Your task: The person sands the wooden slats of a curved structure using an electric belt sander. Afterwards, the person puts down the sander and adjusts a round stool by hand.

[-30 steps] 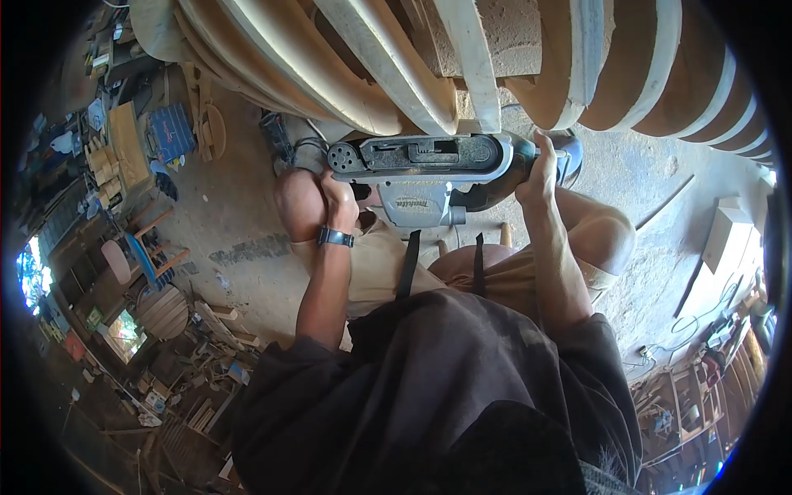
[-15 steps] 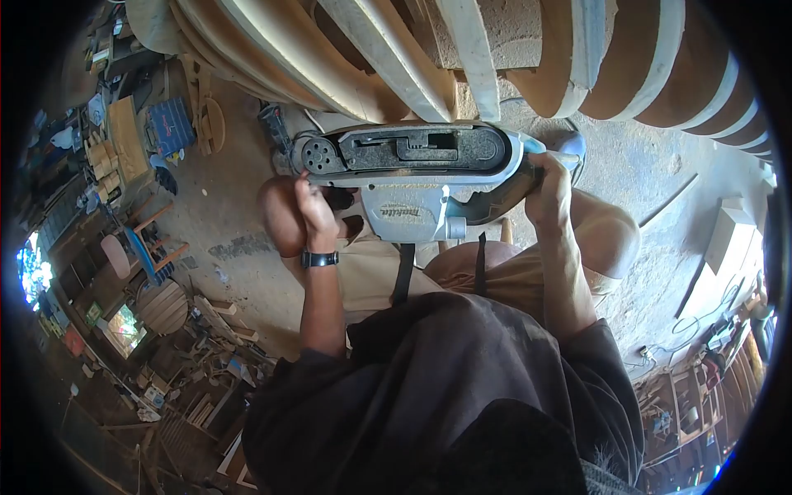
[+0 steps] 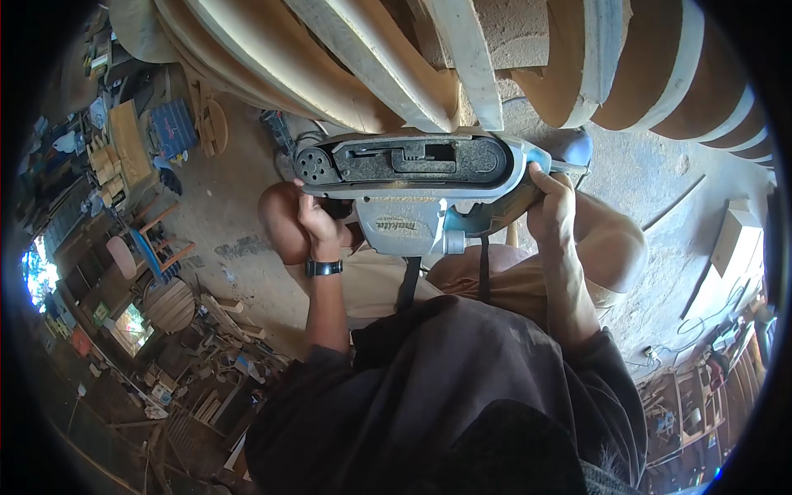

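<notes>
Upper centre: left hand (image 3: pixel 318 219) clamps belt sander (image 3: pixel 403 224) at left end, right hand (image 3: pixel 554 205) its handle (image 3: pixel 505 209) — likely balancing weight.

Floor (image 3: pixel 216 198): grey, worn, scuffed; dark patch (image 3: pixel 240 246) left of centre. Thin straight strip (image 3: pixel 676 203) lying aslant, right of frame. Pale block-like length (image 3: pixel 735 239) near right edge, cable end (image 3: pixel 650 353) below it, lower right. Blue-seated chair (image 3: pixel 143 250) at left. Upper left: blue case (image 3: pixel 172 130), curved wooden piece (image 3: pixel 216 125) just beside; contact with floor unclear for both.
</notes>
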Action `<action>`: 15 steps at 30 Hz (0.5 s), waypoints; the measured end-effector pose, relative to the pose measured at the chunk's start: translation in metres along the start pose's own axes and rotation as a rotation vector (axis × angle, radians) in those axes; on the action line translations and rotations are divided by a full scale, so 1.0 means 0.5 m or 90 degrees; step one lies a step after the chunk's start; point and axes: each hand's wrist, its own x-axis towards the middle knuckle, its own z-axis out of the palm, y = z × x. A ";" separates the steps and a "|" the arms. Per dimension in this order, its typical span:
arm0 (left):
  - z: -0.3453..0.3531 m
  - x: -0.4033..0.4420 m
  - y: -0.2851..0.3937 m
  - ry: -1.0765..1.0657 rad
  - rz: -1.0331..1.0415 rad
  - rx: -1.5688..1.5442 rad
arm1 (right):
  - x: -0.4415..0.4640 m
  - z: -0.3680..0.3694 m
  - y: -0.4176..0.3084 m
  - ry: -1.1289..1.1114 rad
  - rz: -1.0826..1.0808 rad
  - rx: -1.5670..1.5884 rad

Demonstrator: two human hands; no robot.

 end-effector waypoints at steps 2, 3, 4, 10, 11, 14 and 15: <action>0.045 0.032 0.070 0.284 -0.428 -0.464 | 0.009 -0.006 0.005 -0.012 0.004 -0.008; 0.010 0.037 0.006 0.139 -0.245 -0.290 | 0.010 0.003 0.009 0.006 -0.011 0.005; -0.023 0.043 -0.065 -0.005 -0.061 -0.114 | 0.015 0.006 0.011 0.023 -0.026 0.019; -0.009 0.059 -0.117 0.061 -0.019 0.129 | 0.046 -0.009 0.034 0.043 -0.044 0.025; 0.000 0.057 -0.109 0.069 -0.021 0.137 | 0.049 -0.005 0.034 0.050 -0.048 0.038; 0.020 0.053 -0.099 0.085 -0.038 0.150 | 0.072 -0.026 0.046 0.017 -0.017 0.055; 0.029 0.053 -0.097 0.090 -0.041 0.153 | 0.083 -0.036 0.056 0.017 -0.017 0.055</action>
